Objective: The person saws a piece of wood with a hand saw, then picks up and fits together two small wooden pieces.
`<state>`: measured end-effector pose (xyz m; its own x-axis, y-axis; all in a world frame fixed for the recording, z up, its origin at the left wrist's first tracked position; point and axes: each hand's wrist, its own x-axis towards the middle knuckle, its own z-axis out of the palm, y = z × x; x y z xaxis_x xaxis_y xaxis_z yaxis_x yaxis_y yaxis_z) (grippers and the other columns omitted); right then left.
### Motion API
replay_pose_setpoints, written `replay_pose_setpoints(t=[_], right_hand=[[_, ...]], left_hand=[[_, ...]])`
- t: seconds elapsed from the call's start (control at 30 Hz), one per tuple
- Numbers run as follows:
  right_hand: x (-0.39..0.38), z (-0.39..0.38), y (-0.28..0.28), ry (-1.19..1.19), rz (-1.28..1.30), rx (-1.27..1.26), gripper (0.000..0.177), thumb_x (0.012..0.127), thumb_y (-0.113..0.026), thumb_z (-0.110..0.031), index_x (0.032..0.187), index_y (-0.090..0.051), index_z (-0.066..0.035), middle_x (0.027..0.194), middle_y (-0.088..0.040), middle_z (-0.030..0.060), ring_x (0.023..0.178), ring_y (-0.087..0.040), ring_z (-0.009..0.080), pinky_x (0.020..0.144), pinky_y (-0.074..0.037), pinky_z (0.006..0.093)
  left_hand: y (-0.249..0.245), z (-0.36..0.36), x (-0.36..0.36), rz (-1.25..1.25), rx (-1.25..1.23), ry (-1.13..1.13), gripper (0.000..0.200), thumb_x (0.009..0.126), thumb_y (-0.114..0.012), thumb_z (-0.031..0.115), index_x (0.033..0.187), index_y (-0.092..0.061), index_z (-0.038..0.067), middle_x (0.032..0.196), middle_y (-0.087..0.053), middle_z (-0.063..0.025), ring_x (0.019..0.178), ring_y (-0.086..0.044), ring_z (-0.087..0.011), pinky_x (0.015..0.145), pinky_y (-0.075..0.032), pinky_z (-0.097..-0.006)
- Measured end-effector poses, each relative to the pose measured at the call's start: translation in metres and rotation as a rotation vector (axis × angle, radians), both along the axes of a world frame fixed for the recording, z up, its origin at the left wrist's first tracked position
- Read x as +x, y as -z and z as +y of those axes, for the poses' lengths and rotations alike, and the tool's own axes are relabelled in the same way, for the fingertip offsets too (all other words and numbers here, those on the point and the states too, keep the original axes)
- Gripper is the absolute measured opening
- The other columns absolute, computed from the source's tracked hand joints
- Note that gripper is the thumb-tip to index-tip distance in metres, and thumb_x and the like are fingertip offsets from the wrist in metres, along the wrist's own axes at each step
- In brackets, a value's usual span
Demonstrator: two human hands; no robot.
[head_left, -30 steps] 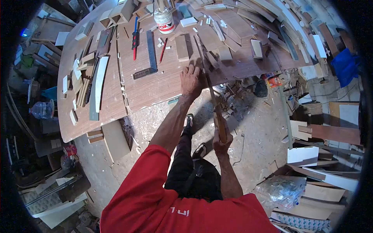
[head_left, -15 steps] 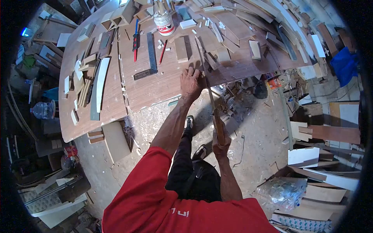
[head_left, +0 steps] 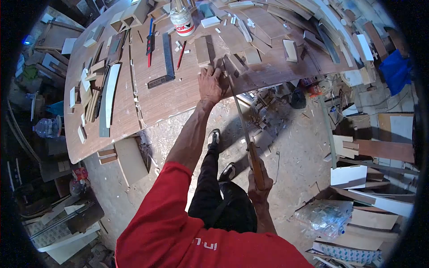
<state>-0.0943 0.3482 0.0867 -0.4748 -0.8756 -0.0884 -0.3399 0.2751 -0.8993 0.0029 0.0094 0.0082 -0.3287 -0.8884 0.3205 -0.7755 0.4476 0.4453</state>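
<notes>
My right hand (head_left: 260, 185) is closed round the wooden handle of a handsaw (head_left: 241, 120), low in front of my body. Its long narrow blade slopes up to the table edge and passes just right of my left hand (head_left: 210, 85). That hand presses down at the edge, its bent fingers apart; whatever lies under the palm is hidden. Just past its fingertips lies a wooden block (head_left: 203, 50). To the left are a red pencil (head_left: 181, 55), a try square (head_left: 168, 58) and a red and blue tool with a black middle (head_left: 150, 44).
A white tub (head_left: 182, 22) holding sticks stands at the back of the wooden table (head_left: 165, 100). Offcuts and strips lie along both sides. Below, the floor (head_left: 295, 156) carries shavings and scraps. Boards (head_left: 348, 177) are stacked at the right, near a clear plastic bag (head_left: 328, 214).
My right hand has drawn the handsaw back towards my body, and the blade's far end sits nearer the table edge. My left hand keeps its place. The view has shifted slightly.
</notes>
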Motion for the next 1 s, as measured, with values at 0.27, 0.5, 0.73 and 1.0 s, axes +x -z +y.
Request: replay_pose_setpoints(t=[0.27,0.5,0.73,1.0], right_hand=[[-0.001,-0.042,-0.002,0.020,-0.007,0.016,0.041,0.085,-0.057,-0.005,0.125,-0.055,0.003,0.095,-0.069,0.0205,0.080,-0.069,0.0233,0.068,-0.052,0.0333],[-0.002,-0.060,0.075,0.019,0.042,-0.234,0.045,0.083,-0.058,-0.003,0.128,-0.053,0.001,0.075,-0.063,0.0111,0.056,-0.058,0.0154,0.051,-0.046,0.0294],[-0.005,-0.011,0.018,-0.063,0.175,-0.119,0.042,0.086,-0.054,-0.001,0.128,-0.053,0.002,0.100,-0.068,0.0209,0.076,-0.069,0.0246,0.064,-0.052,0.0310],[-0.003,-0.019,-0.007,-0.004,0.113,-0.003,0.042,0.084,-0.056,-0.001,0.125,-0.052,0.008,0.100,-0.068,0.0229,0.083,-0.070,0.0281,0.067,-0.053,0.0338]], left_hand=[[0.003,-0.003,0.000,-0.021,-0.042,-0.034,0.025,0.073,-0.055,0.011,0.097,-0.057,0.010,0.102,-0.050,-0.0099,0.100,-0.045,-0.0321,0.082,-0.036,-0.0444],[0.009,-0.009,-0.004,0.001,-0.086,-0.056,0.024,0.073,-0.053,0.010,0.097,-0.056,0.009,0.100,-0.049,-0.0097,0.099,-0.044,-0.0323,0.080,-0.036,-0.0442],[0.010,-0.009,-0.001,0.002,-0.111,-0.046,0.026,0.071,-0.054,0.011,0.097,-0.056,0.010,0.099,-0.048,-0.0099,0.097,-0.045,-0.0321,0.079,-0.035,-0.0434],[0.000,-0.003,0.002,0.023,-0.085,0.009,0.027,0.069,-0.059,0.014,0.095,-0.057,0.010,0.098,-0.049,-0.0091,0.096,-0.045,-0.0316,0.078,-0.035,-0.0429]])
